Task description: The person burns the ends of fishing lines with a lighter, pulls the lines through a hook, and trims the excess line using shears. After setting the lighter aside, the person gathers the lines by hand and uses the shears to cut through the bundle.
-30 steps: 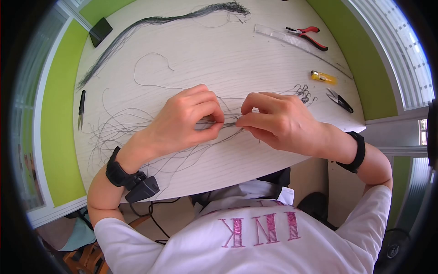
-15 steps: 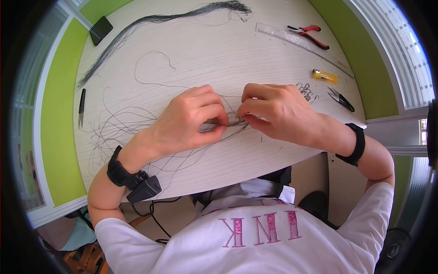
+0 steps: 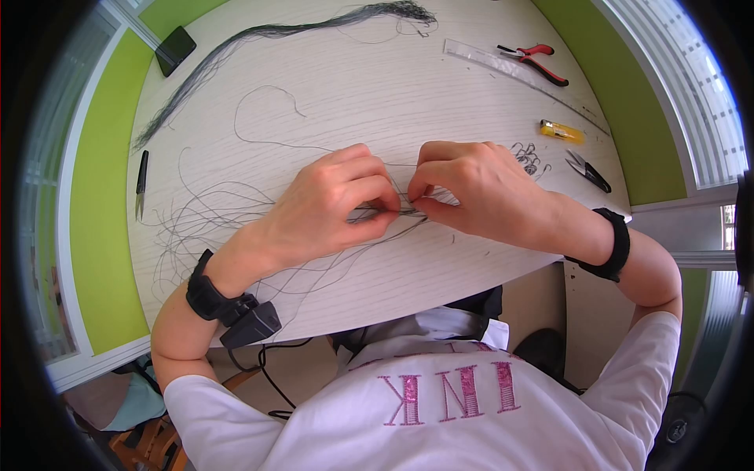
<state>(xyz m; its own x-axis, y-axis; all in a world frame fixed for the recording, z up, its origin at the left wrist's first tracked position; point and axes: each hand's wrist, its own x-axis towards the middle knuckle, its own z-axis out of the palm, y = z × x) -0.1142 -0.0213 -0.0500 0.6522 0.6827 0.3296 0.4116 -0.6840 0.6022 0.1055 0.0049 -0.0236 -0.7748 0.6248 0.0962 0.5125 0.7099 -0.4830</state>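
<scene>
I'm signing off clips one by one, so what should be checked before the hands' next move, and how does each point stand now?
1. Left hand holding the strands: ok, pinched between thumb and finger.
2. Right hand pinching securely: cannot tell, the detail is too small.
3. Strands lying straight: not ok, they curl and cross left of the left hand.
4. Hooks grouped: ok, clustered beyond the right hand.
5. Snips clear of both hands: ok, lying apart at the right.

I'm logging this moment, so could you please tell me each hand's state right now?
Left hand: closed, thumb and finger pinching thin dark lines.
Right hand: closed at the same lines; exact hold unclear.
</scene>
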